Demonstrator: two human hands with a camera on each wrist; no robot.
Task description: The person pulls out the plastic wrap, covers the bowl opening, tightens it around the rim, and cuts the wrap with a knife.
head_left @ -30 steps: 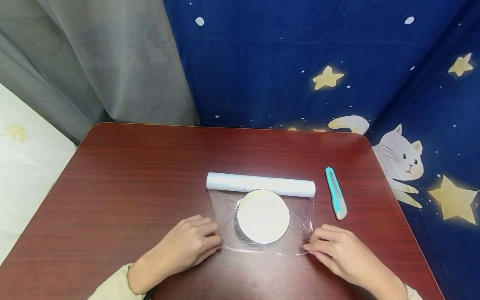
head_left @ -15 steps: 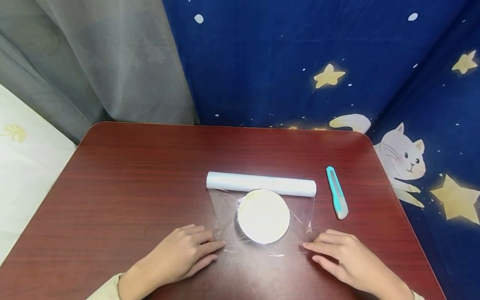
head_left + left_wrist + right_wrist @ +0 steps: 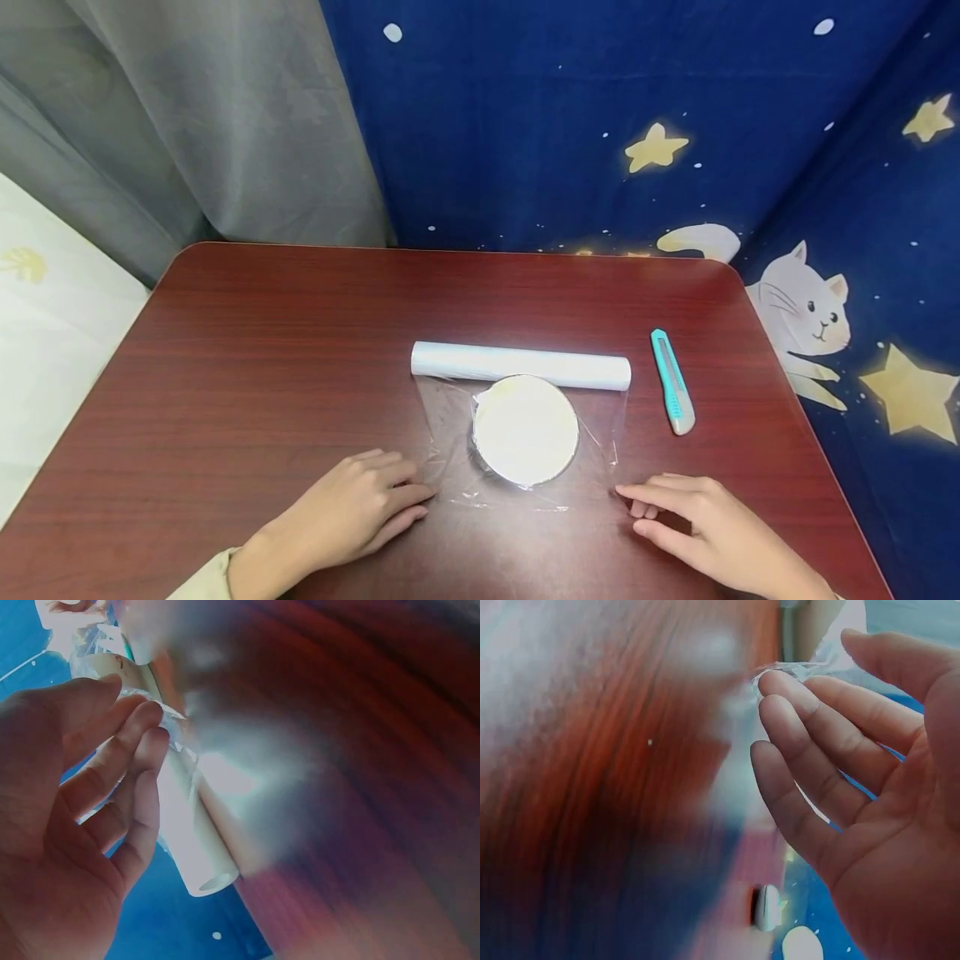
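I see the left hand (image 3: 348, 508) and right hand (image 3: 712, 529) relaxed, fingers slightly apart; the clear film (image 3: 450, 429) between them might curl, its near edge unpinched.

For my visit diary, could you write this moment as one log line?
Left hand: relaxed, near plastic film | right hand: relaxed, near film | film: spread from roll, around bowl | cutter: untouched

My left hand (image 3: 367, 506) no longer pinches the clear film (image 3: 452, 433) and sits farther left — my right hand (image 3: 703, 525), its pinch also released, sits farther right.
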